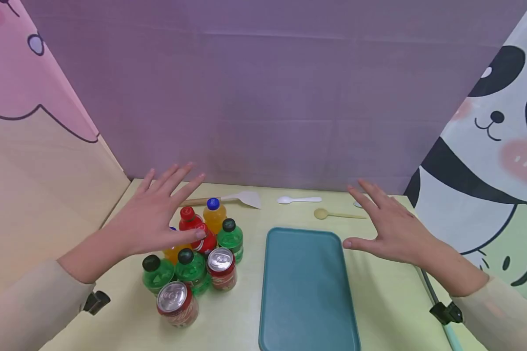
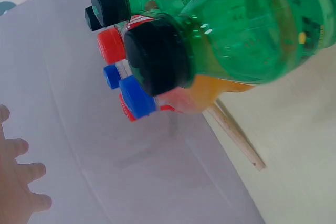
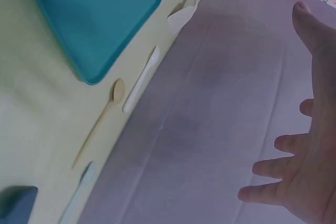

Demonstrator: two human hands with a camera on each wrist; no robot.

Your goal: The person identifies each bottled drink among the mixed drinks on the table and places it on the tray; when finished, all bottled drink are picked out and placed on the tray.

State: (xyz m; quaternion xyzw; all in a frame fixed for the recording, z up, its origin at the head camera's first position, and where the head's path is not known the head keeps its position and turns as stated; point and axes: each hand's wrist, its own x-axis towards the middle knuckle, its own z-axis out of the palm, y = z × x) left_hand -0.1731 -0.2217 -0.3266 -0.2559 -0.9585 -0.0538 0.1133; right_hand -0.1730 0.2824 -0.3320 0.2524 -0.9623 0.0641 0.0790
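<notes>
We see the left hand (image 1: 158, 214) flat, fingers spread, hovering over the bottles (image 1: 202, 239) and cans (image 1: 221, 268) at table left, holding nothing. The right hand (image 1: 388, 229) is also spread and empty, just right of the teal tray (image 1: 307, 292). Can labels are red; we can't read them. The right wrist view shows the spoons (image 3: 100, 124) along the backdrop.
</notes>
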